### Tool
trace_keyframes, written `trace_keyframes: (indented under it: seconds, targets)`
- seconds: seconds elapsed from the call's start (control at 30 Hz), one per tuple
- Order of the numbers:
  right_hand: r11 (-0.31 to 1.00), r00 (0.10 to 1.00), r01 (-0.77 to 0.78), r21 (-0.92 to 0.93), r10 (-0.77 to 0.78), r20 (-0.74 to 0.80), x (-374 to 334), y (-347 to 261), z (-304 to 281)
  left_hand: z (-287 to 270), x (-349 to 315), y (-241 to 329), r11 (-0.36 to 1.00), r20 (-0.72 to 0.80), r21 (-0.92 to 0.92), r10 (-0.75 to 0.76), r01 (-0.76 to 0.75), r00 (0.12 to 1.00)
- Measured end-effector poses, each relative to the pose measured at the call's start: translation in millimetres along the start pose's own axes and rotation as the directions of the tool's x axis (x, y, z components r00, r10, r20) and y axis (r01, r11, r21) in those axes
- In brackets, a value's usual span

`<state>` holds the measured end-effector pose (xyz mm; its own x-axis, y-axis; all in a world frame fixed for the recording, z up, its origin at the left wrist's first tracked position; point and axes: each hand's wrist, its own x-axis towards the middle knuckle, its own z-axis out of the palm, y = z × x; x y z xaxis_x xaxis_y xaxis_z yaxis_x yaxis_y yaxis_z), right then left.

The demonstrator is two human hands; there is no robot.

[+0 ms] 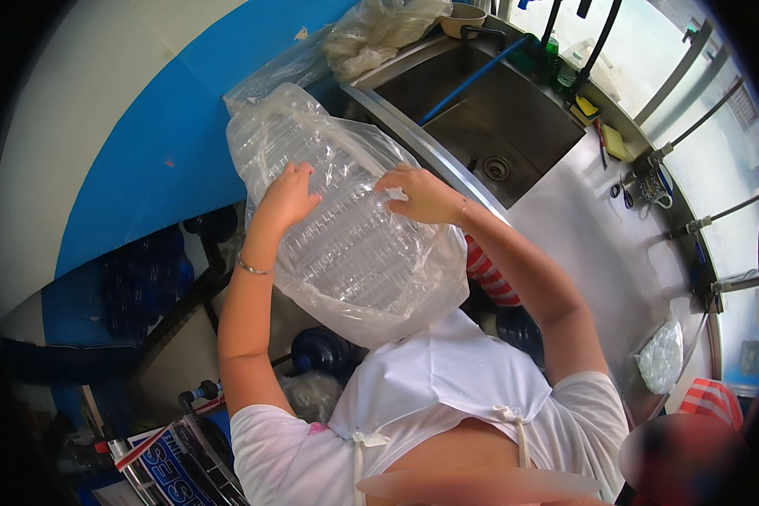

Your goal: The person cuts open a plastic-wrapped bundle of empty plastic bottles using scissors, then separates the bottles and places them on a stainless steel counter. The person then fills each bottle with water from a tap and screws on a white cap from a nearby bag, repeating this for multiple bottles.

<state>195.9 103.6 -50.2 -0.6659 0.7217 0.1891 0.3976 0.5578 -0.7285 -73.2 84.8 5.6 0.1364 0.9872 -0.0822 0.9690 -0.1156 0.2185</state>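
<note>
In front of my body leans a large clear plastic bag [396, 316], packed with rows of clear ribbed plastic containers [337, 228] that look like bottles or cups. My left hand [288, 198] is on the bag's left side, its fingers curled in on the loose film and the thumb pointing inward. Opposite it, my right hand [417, 194] has bent fingers at the film on the right side. The containers lie between both hands, under the wrinkled plastic. Exactly how much film each hand grips is hard to see.
A steel sink [481, 118] with a blue stick [472, 80] across it stands beyond the bag. Scissors [621, 192] and a yellow sponge [616, 143] lie along the steel counter [582, 244]. A blue-and-white panel [169, 118] borders the left; blue water jugs [325, 350] stand below.
</note>
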Motion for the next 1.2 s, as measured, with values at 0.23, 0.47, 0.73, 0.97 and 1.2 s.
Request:
trace_keyframes:
  seconds: [0.23, 0.47, 0.73, 0.97, 1.2]
  targets:
    - [0.961, 0.925, -0.277, 0.001, 0.267, -0.272, 69, 20, 24, 33, 15, -26, 0.99, -0.146, 0.073, 0.133, -0.123, 0.98]
    - [0.966, 0.956, -0.259, 0.004, 0.258, -0.138, 103, 40, 39, 40, 6, -33, 0.969, -0.261, -0.099, 0.196, -0.228, 0.945]
    - [0.87, 0.945, -0.309, 0.385, 0.234, 0.229, 106, 4, 1, 16, 0, -34, 0.858, -0.432, -0.255, 0.311, -0.445, 0.847]
    - [0.73, 0.949, -0.297, 0.615, 0.153, 0.276, 88, -12, -29, 9, -4, -1, 0.876, -0.403, -0.14, 0.376, -0.462, 0.834]
    - [0.723, 0.938, -0.342, 0.6, 0.229, 0.259, 60, -17, -38, -5, -4, 15, 0.897, -0.352, 0.066, 0.431, -0.438, 0.831]
